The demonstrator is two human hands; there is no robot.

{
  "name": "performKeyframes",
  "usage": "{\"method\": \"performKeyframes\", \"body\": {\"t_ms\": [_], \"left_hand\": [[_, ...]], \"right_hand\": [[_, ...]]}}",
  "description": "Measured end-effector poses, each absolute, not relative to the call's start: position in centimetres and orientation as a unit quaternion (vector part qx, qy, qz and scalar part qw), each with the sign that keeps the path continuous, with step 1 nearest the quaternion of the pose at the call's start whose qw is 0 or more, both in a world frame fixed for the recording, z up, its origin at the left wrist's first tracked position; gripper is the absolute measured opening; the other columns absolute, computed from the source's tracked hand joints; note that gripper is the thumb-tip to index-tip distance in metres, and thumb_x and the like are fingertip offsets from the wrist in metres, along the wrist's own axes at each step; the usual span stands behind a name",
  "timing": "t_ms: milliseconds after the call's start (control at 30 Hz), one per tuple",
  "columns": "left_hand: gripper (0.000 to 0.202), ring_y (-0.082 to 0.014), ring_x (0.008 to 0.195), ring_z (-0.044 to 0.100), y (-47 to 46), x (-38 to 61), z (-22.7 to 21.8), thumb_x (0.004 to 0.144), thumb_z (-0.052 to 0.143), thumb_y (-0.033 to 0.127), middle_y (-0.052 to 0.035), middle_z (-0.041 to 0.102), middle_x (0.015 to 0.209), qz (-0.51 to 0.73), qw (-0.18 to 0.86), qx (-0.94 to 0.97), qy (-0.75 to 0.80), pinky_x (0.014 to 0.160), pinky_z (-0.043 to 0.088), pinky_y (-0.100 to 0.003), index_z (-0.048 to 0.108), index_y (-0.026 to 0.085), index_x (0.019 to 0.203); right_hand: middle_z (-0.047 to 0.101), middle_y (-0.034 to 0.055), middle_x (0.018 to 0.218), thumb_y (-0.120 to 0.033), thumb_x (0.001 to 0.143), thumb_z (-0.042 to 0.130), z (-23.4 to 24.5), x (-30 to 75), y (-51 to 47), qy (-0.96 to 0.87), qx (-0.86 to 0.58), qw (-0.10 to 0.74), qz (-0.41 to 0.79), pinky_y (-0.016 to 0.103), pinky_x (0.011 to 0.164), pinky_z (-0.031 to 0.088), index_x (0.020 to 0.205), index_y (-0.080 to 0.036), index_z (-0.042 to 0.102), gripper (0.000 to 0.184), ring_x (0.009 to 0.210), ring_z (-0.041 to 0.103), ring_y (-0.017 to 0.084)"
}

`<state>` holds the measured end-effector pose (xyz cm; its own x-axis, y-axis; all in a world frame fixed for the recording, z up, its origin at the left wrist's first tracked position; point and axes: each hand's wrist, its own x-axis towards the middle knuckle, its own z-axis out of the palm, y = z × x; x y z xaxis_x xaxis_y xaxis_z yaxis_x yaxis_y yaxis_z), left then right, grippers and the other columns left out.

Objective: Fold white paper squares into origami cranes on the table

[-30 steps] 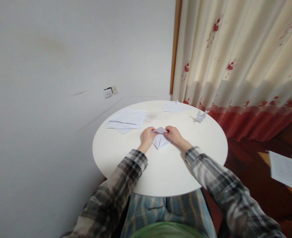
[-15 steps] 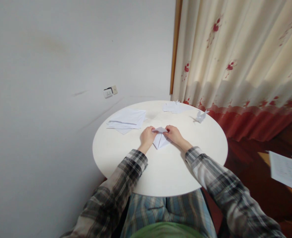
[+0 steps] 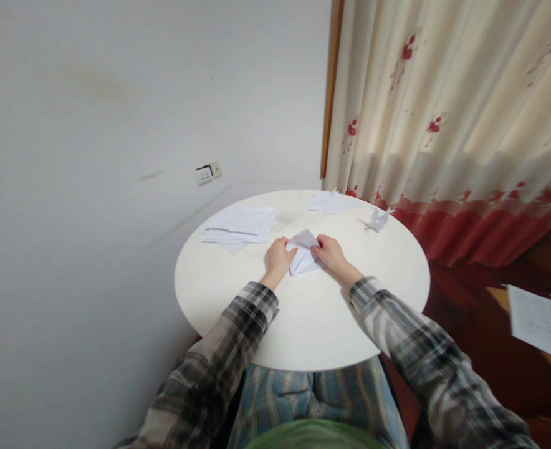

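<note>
A folded white sheet of paper point(image 3: 305, 265) lies near the middle of the round white table point(image 3: 303, 330), its upper flap lifted and pointing away from me. My left hand point(image 3: 280, 257) pinches the left edge of the paper between thumb and fingers. On the other side, my right hand point(image 3: 329, 251) grips the right edge the same way. Crease lines run across the part of the paper nearest me. The fingertips behind the flap are partly hidden.
A stack of white paper point(image 3: 240, 224) lies on the left of the table. At the back are more paper pieces point(image 3: 331, 202), and a folded paper figure point(image 3: 379, 219) stands at the right. A wall with a socket point(image 3: 204, 176) borders the left; a curtain point(image 3: 444, 125) hangs behind.
The top flap of the paper has risen and spread between my hands, its tip now farther from me. The paper has turned slightly, and my right hand has shifted a little right.
</note>
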<state>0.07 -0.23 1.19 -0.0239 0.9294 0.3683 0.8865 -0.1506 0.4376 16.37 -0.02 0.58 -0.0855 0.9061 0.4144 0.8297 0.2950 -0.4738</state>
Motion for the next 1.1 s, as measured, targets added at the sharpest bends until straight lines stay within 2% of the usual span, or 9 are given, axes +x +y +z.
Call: {"method": "performKeyframes", "body": {"t_ms": [467,667,1100], "left_hand": [[0.015,-0.0119,0.066,0.051,-0.1,0.3,0.8,0.067,0.062,0.017,0.0021,0.056,0.07,0.351,0.104,0.722,0.587,0.061,0.038,-0.023,0.051,0.019,0.076],[0.019,-0.0107,0.069,0.052,-0.1,0.6,0.6,0.065,0.058,0.008,0.0022,0.056,0.074,0.366,0.139,0.748,0.536,0.065,0.042,-0.022,0.05,0.019,0.077],[0.014,-0.0112,0.072,0.053,0.5,0.6,-0.2,0.069,0.057,0.011,-0.0012,0.058,0.08,0.372,0.147,0.774,0.49,0.071,0.044,-0.023,0.058,0.017,0.083]], "right_hand": [[0.057,0.0021,0.068,-0.024,0.073,0.05,0.4,16.3,0.1,-0.733,-0.595,0.328,0.046,0.023,0.057,0.027,0.069,-0.016,0.056,0.011,0.06,0.043,0.012],[0.057,0.0022,0.069,-0.024,0.073,0.051,0.4,16.4,0.2,-0.739,-0.591,0.321,0.042,0.023,0.057,0.026,0.07,-0.015,0.057,0.011,0.061,0.043,0.012],[0.057,0.002,0.068,-0.023,0.074,0.051,0.4,16.4,0.1,-0.739,-0.589,0.323,0.047,0.022,0.056,0.025,0.068,-0.015,0.056,0.011,0.06,0.041,0.012]]}}
